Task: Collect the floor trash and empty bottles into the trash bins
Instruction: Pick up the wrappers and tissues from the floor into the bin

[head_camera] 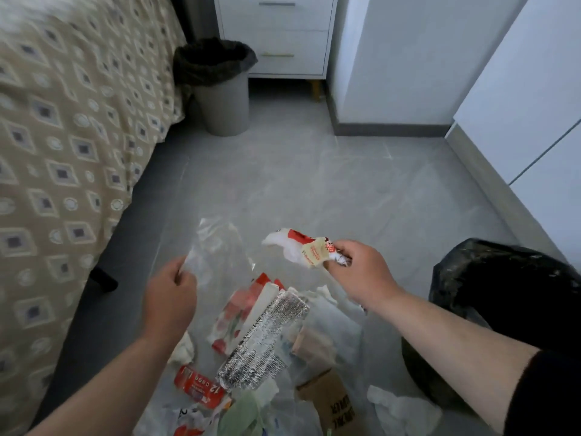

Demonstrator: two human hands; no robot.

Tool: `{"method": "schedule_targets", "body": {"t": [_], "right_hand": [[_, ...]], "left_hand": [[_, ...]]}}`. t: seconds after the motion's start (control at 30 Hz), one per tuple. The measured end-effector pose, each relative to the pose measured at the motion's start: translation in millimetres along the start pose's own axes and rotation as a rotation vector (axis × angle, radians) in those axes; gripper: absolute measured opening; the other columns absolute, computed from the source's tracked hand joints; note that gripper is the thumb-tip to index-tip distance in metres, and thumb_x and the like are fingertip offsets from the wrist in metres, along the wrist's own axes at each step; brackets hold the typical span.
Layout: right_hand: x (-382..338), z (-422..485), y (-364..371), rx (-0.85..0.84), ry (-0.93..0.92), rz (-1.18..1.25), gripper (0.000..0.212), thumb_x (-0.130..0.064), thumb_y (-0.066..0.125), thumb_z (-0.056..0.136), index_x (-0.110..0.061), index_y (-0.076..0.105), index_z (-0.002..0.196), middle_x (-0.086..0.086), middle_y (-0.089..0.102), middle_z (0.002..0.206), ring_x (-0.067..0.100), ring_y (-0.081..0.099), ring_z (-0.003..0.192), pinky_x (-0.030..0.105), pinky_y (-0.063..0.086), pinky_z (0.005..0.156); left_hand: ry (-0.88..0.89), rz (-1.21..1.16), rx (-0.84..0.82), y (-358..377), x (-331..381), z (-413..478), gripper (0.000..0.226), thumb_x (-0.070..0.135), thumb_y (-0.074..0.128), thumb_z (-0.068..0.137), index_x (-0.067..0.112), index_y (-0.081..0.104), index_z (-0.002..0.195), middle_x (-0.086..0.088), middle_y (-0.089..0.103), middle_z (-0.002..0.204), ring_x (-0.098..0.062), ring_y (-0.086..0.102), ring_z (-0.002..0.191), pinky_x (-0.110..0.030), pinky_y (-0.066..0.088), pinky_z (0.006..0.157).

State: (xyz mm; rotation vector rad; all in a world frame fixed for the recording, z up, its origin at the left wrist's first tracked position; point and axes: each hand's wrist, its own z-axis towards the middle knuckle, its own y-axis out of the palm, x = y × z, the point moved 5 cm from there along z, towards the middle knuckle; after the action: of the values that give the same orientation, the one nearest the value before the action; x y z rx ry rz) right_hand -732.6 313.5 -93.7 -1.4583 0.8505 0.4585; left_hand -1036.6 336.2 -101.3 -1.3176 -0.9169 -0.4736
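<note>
My left hand (171, 291) pinches the edge of a clear plastic bag (217, 247), so thin and see-through that I can hardly trace its outline. My right hand (358, 272) grips a crumpled red-and-white wrapper (298, 247) whose print is too blurred to read.

Below them the trash lies heaped on the floor (314, 184): a silver foil pouch (267, 341), a red label (198, 383) and a brown cardboard piece (330, 401). The pile runs off the bottom edge.

My right forearm covers part of the black-lined bin (503, 294), just beside the pile. Open floor runs from the pile to the grey bin (220, 89), which stands between the bed (63, 152) and the white drawers (276, 36).
</note>
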Motion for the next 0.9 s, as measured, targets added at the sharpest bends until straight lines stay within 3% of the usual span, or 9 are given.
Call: {"method": "schedule_targets", "body": {"t": [0.07, 0.17, 0.37, 0.47, 0.53, 0.6, 0.67, 0.77, 0.9], "right_hand": [[-21, -13, -36, 0.041, -0.010, 0.018, 0.010, -0.026, 0.068, 0.083, -0.022, 0.070, 0.092, -0.005, 0.071, 0.080, 0.014, 0.064, 0.074, 0.031, 0.050, 0.065], [-36, -35, -93, 0.114, -0.001, 0.050, 0.016, -0.032, 0.068, 0.083, -0.018, 0.070, 0.091, 0.002, 0.071, 0.082, 0.020, 0.064, 0.076, 0.037, 0.052, 0.068], [-14, -71, -181, 0.219, 0.003, 0.088, 0.015, -0.031, 0.070, 0.082, -0.028, 0.069, 0.097, -0.011, 0.072, 0.086, 0.005, 0.066, 0.079, 0.030, 0.054, 0.073], [4, -85, -225, 0.254, -0.004, 0.123, 0.017, -0.032, 0.071, 0.083, -0.039, 0.064, 0.097, -0.021, 0.069, 0.088, -0.005, 0.064, 0.083, 0.016, 0.050, 0.070], [20, -94, -263, 0.332, 0.003, 0.134, 0.020, -0.029, 0.070, 0.083, -0.040, 0.065, 0.098, -0.021, 0.069, 0.089, -0.005, 0.064, 0.083, 0.016, 0.047, 0.070], [39, -106, -303, 0.443, 0.017, 0.176, 0.018, -0.024, 0.070, 0.082, -0.041, 0.066, 0.087, -0.018, 0.071, 0.085, -0.001, 0.065, 0.080, 0.018, 0.047, 0.069], [61, -119, -337, 0.551, 0.048, 0.233, 0.021, -0.020, 0.070, 0.082, -0.040, 0.066, 0.080, -0.016, 0.072, 0.082, 0.003, 0.068, 0.080, 0.023, 0.052, 0.073], [93, -136, -369, 0.673, 0.113, 0.330, 0.010, -0.026, 0.071, 0.078, -0.036, 0.071, 0.078, -0.006, 0.074, 0.086, 0.017, 0.070, 0.088, 0.042, 0.056, 0.087], [122, -145, -374, 0.723, 0.182, 0.455, 0.009, -0.031, 0.071, 0.072, -0.037, 0.073, 0.079, -0.003, 0.075, 0.088, 0.021, 0.071, 0.090, 0.049, 0.055, 0.088]], "left_hand": [[-0.027, -0.100, -0.009, -11, 24, -14, 0.025, 0.002, 0.044, 0.088, 0.012, 0.067, 0.090, -0.005, 0.053, 0.060, -0.018, 0.040, 0.050, -0.028, 0.033, 0.049], [-0.034, -0.222, -0.050, -12, 63, -36, 0.029, 0.005, 0.044, 0.089, 0.017, 0.068, 0.098, -0.005, 0.060, 0.064, -0.018, 0.041, 0.048, -0.025, 0.034, 0.046], [0.071, -0.391, -0.172, 21, 157, -90, 0.025, 0.006, 0.048, 0.091, 0.017, 0.071, 0.094, -0.005, 0.062, 0.061, -0.005, 0.040, 0.035, -0.015, 0.033, 0.033], [0.073, -0.475, -0.257, 51, 196, -116, 0.029, 0.004, 0.048, 0.089, 0.020, 0.071, 0.087, -0.009, 0.067, 0.065, -0.014, 0.055, 0.048, -0.024, 0.046, 0.041], [0.058, -0.507, -0.322, 79, 217, -137, 0.028, 0.007, 0.049, 0.090, 0.022, 0.072, 0.087, -0.011, 0.070, 0.070, -0.023, 0.058, 0.059, -0.035, 0.051, 0.051], [0.077, -0.514, -0.410, 110, 234, -164, 0.026, 0.012, 0.051, 0.092, 0.025, 0.072, 0.088, -0.015, 0.071, 0.076, -0.023, 0.058, 0.064, -0.040, 0.052, 0.059], [0.097, -0.502, -0.492, 139, 249, -194, 0.023, 0.015, 0.051, 0.093, 0.024, 0.072, 0.091, -0.014, 0.070, 0.074, -0.019, 0.054, 0.059, -0.036, 0.049, 0.055], [0.048, -0.503, -0.599, 184, 262, -236, 0.025, 0.009, 0.048, 0.091, 0.020, 0.070, 0.090, -0.012, 0.070, 0.072, -0.016, 0.053, 0.055, -0.031, 0.045, 0.052], [0.023, -0.320, -0.686, 235, 260, -266, 0.024, 0.008, 0.041, 0.085, 0.013, 0.059, 0.071, -0.010, 0.058, 0.061, -0.019, 0.048, 0.051, -0.031, 0.037, 0.049]]}}
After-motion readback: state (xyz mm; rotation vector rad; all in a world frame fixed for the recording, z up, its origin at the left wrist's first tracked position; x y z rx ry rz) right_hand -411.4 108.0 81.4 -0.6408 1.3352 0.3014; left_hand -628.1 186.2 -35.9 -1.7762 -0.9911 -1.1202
